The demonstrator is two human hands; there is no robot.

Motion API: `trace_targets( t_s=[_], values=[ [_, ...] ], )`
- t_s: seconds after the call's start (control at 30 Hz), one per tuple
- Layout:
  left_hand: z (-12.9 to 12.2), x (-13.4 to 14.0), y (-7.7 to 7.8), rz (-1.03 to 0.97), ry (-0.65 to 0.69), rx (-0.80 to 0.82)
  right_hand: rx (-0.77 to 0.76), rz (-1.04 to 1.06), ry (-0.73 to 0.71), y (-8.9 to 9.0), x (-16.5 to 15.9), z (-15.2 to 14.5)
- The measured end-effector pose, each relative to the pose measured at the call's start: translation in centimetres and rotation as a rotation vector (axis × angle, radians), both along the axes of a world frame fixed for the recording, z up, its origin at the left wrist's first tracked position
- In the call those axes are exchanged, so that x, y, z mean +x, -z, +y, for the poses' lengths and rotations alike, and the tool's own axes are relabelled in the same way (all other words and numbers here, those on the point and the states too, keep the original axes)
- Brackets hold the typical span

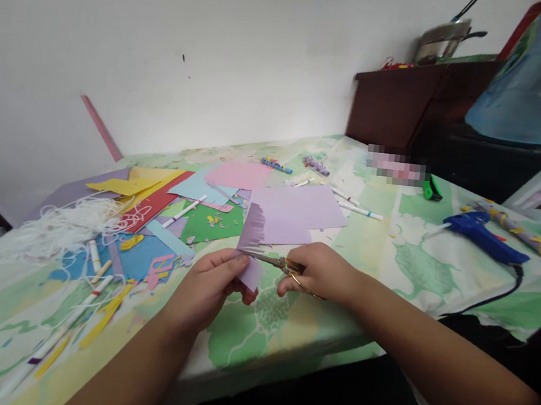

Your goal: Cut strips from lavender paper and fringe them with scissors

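Far left on the patterned cloth-covered surface: tangle of white string, pinkish strip slanted against the wall behind. Next, overlapping paper: yellow sheet, red sheet, blue sheet, with pens and cut scraps around. Green sheet follows, small clippings on it. Left hand, near the front edge, is pinched on the lower end of the fringed purple strip; strip runs up and away, slits along its right edge, upper part by the left side of the lilac sheet. Scissors have tips at the strip just above the left thumb; can't tell the blade gap. Right hand is closed around the scissor handles. Hands apart, strip and scissors between them. Behind the lilac sheet: blue roll, then purple roll. Right of it, white pens. Further right, green-handled tool, blue glue gun with black cord, long purple-and-yellow roll just beside it.
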State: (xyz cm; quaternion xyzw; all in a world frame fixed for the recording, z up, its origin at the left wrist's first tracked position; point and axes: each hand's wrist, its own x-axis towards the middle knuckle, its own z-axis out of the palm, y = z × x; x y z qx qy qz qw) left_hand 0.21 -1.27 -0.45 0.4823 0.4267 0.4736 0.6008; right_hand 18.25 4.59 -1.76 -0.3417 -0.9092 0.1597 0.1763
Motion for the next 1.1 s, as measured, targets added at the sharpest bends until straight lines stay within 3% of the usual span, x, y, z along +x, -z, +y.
trace_targets(
  t_s=[0.27,0.5,0.83,1.1],
  values=[
    [0.37,-0.10,0.19,-0.081,-0.146,0.071,-0.032,-0.022,0.025,-0.23,0.32,0.02],
    [0.58,-0.13,0.40,0.108,-0.238,0.077,-0.047,-0.089,0.069,-0.32,0.38,0.21],
    [0.77,-0.07,0.30,0.167,-0.361,0.045,-0.017,-0.147,0.043,-0.45,0.48,0.00],
    [0.88,0.24,0.35,0.258,-0.381,0.075,-0.021,-0.116,0.053,-0.13,0.46,0.22]
  ],
)
